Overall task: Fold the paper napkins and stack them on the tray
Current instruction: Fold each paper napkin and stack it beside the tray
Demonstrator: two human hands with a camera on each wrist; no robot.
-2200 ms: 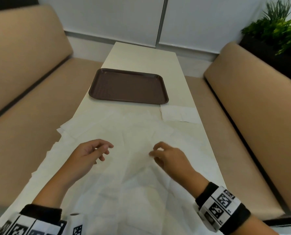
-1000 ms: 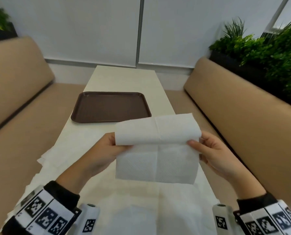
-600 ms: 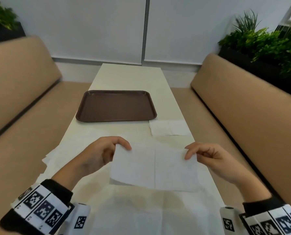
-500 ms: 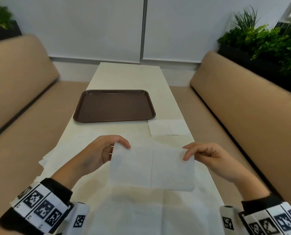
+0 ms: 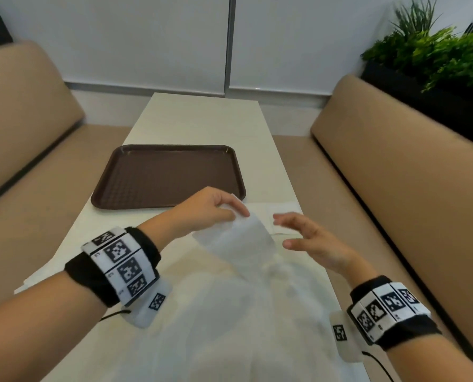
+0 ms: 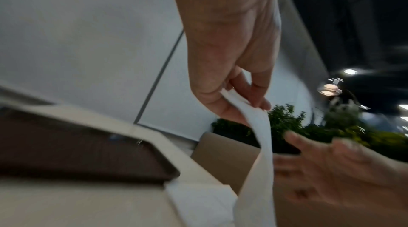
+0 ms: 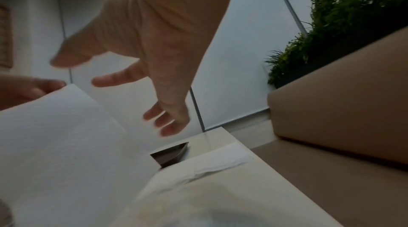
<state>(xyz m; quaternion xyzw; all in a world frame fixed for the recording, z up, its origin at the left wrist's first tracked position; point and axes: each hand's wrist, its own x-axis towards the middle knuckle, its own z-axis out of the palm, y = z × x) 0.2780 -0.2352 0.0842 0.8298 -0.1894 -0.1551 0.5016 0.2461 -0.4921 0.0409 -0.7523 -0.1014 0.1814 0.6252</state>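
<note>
Folding is under way, I judge: at the head view's centre the left hand (image 5: 207,209) pinches the top edge of a half-folded napkin (image 5: 241,238), which hangs over loose napkins (image 5: 230,312) on the desk (image 5: 202,119). The tray (image 5: 163,175) at centre left holds nothing. To the right, the right hand (image 5: 309,241) hovers open with spread fingers (image 7: 114,78), holding nothing; next it should take the free edge. Motion blur hides the creases.

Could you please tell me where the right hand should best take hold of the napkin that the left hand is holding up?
Probably the free near-right edge of the napkin, approached from the right: the left hand pinches only its top corner, so it hangs loose, and the right hand is open beside it.
</note>
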